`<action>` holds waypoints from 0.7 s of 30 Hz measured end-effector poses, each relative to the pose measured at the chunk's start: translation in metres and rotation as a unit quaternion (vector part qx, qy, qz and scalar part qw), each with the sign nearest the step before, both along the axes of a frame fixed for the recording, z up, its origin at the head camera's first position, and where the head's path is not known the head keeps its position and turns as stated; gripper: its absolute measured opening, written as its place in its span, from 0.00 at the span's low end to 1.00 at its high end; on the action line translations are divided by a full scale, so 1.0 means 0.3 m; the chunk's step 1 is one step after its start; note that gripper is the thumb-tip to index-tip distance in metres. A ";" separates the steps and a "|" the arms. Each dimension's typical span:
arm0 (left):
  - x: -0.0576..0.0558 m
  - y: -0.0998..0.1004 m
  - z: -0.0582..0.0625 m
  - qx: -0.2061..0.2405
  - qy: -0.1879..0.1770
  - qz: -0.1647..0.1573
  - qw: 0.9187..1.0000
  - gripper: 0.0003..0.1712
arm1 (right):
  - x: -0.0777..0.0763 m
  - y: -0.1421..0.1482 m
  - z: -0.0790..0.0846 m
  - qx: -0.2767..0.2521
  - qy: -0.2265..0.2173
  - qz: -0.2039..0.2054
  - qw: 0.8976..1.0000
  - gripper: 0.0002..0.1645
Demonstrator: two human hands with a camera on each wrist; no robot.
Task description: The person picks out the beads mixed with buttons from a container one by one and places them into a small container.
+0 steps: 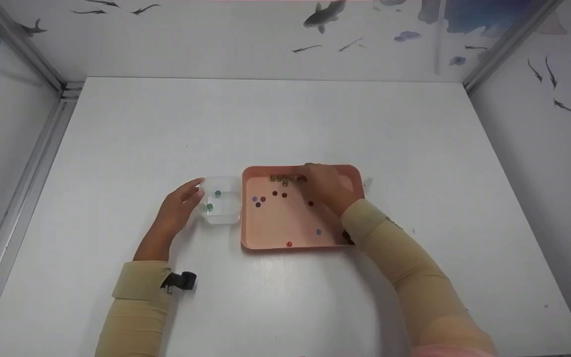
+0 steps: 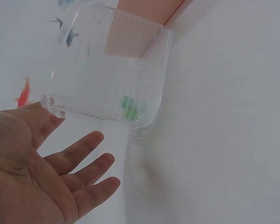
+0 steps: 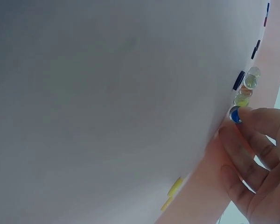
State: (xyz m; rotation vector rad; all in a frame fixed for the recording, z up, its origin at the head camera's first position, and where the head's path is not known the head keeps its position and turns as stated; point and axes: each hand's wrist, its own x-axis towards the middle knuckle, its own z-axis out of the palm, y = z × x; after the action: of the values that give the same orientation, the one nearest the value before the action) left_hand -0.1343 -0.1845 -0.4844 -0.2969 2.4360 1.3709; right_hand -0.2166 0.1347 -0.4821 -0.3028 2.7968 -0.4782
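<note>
My left hand (image 1: 172,210) is at the left side of a clear plastic box (image 1: 226,204), a finger touching its corner. In the left wrist view, the other fingers (image 2: 87,144) are loosely spread, apart from the box. Two green marbles (image 2: 129,111) lie inside it. Over the back of a pink tray (image 1: 285,223), my right hand (image 1: 326,184) reaches down. The right wrist view shows the thumb and fingertips pinching a blue marble (image 3: 235,115) at the end of a row of clear marbles (image 3: 250,81) with coloured cores.
Small red, blue and dark round discs lie scattered in the tray, among them a red disc (image 1: 289,244) near the front rim. Yellow discs (image 3: 175,186) show in the right wrist view. The tray stands right beside the box on a white table (image 1: 275,124), with panels around it.
</note>
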 end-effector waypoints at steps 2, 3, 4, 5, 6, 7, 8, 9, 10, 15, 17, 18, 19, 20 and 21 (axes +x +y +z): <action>-0.001 0.001 -0.001 -0.001 0.000 -0.001 1.000 0.30 | -0.001 0.001 0.001 0.004 -0.005 -0.002 1.000 0.23; -0.002 0.001 -0.002 -0.002 0.002 -0.003 1.000 0.30 | -0.002 0.001 0.002 0.004 -0.008 -0.003 1.000 0.22; -0.001 0.001 -0.002 -0.003 0.003 -0.004 1.000 0.30 | -0.003 0.002 0.002 0.005 -0.010 -0.001 1.000 0.23; -0.001 0.002 -0.003 -0.004 0.003 -0.004 1.000 0.30 | -0.004 0.003 0.003 0.005 -0.011 0.002 1.000 0.23; -0.001 0.001 -0.003 -0.005 0.003 -0.004 1.000 0.30 | -0.006 0.005 0.004 0.006 -0.011 0.007 1.000 0.23; 0.000 0.001 -0.002 -0.006 0.004 -0.005 1.000 0.30 | -0.008 0.007 0.006 0.006 -0.010 0.013 1.000 0.23; 0.000 0.002 0.000 -0.007 0.004 -0.006 1.000 0.31 | -0.011 0.008 0.007 0.006 -0.006 0.021 1.000 0.24; 0.001 0.001 0.000 -0.008 0.005 -0.007 1.000 0.31 | -0.013 0.010 0.009 0.005 -0.001 0.029 1.000 0.24; 0.001 0.002 0.002 -0.008 0.004 -0.007 1.000 0.31 | -0.015 0.012 0.011 0.005 0.004 0.039 0.999 0.24; 0.001 0.001 0.006 -0.004 0.001 -0.006 1.000 0.31 | -0.017 0.019 0.025 -0.003 0.023 0.065 0.998 0.22; 0.001 -0.001 0.007 -0.001 0.002 -0.006 1.000 0.31 | -0.016 0.020 0.032 -0.011 0.032 0.073 0.997 0.20; 0.001 -0.002 0.006 -0.001 0.002 -0.007 1.000 0.31 | -0.015 0.021 0.036 -0.016 0.038 0.079 0.996 0.20; 0.001 -0.003 0.006 -0.001 0.003 -0.008 1.000 0.31 | -0.015 0.022 0.039 -0.020 0.045 0.084 0.995 0.19; 0.001 -0.004 0.006 -0.002 0.004 -0.010 1.000 0.32 | -0.014 0.022 0.043 -0.022 0.053 0.091 0.994 0.19; 0.002 -0.005 0.007 -0.003 0.006 -0.012 1.000 0.32 | -0.014 0.022 0.045 -0.026 0.060 0.098 0.993 0.18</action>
State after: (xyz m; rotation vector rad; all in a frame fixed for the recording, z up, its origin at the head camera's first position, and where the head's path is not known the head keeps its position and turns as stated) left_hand -0.1337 -0.1860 -0.4822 -0.2604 2.4444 1.3599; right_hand -0.2209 0.1413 -0.4686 -0.6299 2.8340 -0.5006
